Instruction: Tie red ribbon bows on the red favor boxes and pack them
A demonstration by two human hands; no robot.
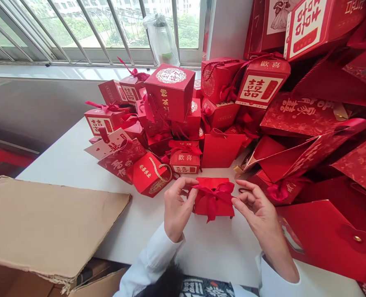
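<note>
In the head view, a small red gift box (201,209), flat-sided with squared edges, sits on the smooth white table (226,253) between the two hands. Across its top lies a glossy, satin-like ribbon bow (215,196), with rounded loops and a limp tail hanging past the near edge. The left hand (177,208) has thumb and index finger nearly together, pinching the bow's left side. The right hand (260,216) has curved, slightly parted fingers, its thumb tip at the bow's right edge; whether it grips ribbon I cannot tell.

Just beyond stand a red carton with a twisted, cream rope handle (154,168) and a 歡喜 box (185,159) tied with ribbon. Behind, a tapered box (169,97) tops a jumbled pile. To the right lies a flat red folder (319,235) with a round, brassy snap (357,238). A matte brown cardboard flap (46,222), frayed along its near edge, covers the table's left corner.
</note>
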